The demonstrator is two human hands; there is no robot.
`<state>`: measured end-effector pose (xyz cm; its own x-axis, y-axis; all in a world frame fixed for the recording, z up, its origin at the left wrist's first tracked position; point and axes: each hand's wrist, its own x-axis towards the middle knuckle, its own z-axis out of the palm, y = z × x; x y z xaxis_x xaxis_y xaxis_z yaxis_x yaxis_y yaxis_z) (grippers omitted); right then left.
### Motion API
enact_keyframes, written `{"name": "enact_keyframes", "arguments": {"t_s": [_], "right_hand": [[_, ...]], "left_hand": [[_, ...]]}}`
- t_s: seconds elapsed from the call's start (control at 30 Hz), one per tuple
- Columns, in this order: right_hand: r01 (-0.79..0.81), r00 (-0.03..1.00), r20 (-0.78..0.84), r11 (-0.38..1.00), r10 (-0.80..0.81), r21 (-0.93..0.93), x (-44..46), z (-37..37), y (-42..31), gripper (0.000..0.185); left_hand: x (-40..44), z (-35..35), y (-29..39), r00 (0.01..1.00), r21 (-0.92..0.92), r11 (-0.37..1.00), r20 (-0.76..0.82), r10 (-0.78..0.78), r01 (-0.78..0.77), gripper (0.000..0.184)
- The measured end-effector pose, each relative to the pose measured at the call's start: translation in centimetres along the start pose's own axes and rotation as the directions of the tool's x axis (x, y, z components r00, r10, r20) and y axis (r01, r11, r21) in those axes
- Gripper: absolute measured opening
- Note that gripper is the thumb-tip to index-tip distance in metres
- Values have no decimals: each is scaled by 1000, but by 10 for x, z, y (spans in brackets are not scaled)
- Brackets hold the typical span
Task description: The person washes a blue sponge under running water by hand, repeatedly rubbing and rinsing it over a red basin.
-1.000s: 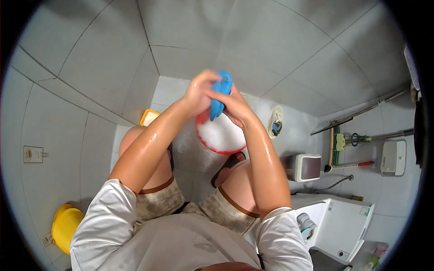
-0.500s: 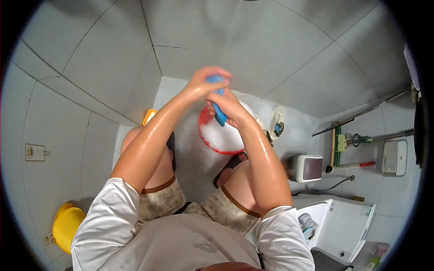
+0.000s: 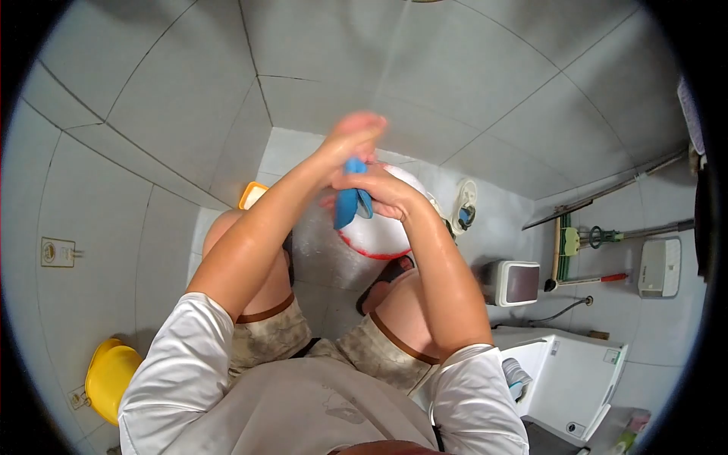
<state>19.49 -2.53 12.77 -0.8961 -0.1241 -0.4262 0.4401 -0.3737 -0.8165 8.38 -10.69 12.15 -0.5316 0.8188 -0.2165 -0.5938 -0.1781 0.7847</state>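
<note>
A limp, folded blue cloth (image 3: pixel 350 203) hangs between my hands, above a round tub (image 3: pixel 373 252) with a red rim and white suds inside. My right hand (image 3: pixel 379 188) is wrapped around the middle of the cloth, its lower end sticking out below the fingers. Further up, my left hand (image 3: pixel 356 138) is curled at the cloth's upper end and blurred by motion. Part of the cloth is hidden by the right hand. Both forearms look wet.
White shoes (image 3: pixel 465 206) stand right of the tub. An orange-rimmed container (image 3: pixel 252 195) sits by the left wall. A lidded bin (image 3: pixel 517 283), a white cabinet (image 3: pixel 576 371) and mops (image 3: pixel 565 246) are at the right. A yellow helmet-like object (image 3: pixel 112 379) hangs at lower left.
The blue cloth has shifted left and slightly down, and its lower end now spreads into folds. My right hand has moved left along with it, and the left hand has turned.
</note>
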Motion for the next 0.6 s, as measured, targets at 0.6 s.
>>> {"name": "enact_keyframes", "arguments": {"t_s": [0.6], "right_hand": [[-37, 997, -75, 846, -4, -532, 25, -3, 23, 33]], "left_hand": [[3, -8, -7, 979, 387, 900, 89, 182, -202, 30]]}}
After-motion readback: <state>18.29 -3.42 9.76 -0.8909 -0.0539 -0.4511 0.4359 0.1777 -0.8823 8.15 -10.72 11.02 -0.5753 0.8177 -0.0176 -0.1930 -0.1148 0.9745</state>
